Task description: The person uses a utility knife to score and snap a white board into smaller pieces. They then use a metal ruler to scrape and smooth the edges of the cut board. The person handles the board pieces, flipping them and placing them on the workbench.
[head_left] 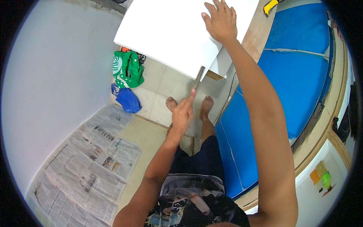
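Observation:
My left hand (183, 112) is closed round a flat file (199, 77), a narrow grey metal strip, with the index finger stretched along it. The handle end is hidden in the hand. The file's far end lies against the edge of a white board (166, 34), close to the board's near right corner. My right hand (222, 23) rests on the board's top face, holding nothing, with its fingers spread. Beneath that corner shows a second white-faced piece (222, 62) with a bare wooden edge.
A yellow cutter (270, 6) lies on a wooden strip at upper right. Blue padded panels (291, 79) fill the right side. A green bag (128, 70) and a blue bag (127, 100) sit on the tiles by the left wall, near newspapers (94, 155) covering the floor.

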`<state>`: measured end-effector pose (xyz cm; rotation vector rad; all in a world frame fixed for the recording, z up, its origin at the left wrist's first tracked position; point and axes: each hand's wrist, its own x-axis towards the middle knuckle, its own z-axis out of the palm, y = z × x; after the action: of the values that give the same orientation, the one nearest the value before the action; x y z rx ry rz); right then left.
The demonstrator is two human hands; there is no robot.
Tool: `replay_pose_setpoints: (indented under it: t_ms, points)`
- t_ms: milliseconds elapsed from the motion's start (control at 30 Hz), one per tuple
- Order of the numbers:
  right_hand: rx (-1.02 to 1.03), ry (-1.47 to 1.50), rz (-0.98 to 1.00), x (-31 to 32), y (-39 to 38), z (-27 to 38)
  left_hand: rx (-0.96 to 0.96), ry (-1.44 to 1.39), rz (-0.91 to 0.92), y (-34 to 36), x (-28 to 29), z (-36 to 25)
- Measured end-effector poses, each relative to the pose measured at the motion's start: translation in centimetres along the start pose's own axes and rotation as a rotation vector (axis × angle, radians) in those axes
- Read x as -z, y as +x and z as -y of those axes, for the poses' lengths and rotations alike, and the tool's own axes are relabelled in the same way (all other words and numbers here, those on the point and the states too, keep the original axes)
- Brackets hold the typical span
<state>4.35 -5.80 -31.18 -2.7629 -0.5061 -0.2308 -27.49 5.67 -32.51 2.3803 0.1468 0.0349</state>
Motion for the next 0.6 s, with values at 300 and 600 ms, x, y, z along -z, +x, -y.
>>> replay_pose_setpoints:
  t_ms: [300, 600]
  points:
    - [0.018, 0.014, -0.049, -0.7, -0.3, -0.3, 0.038, -0.008, 0.001, 1.6, 0.2, -1.0]
    - [0.031, -0.093, -0.088, -1.9, -0.6, -0.8, 0.027, -0.078, -0.054, 3.2, 0.1, -1.3]
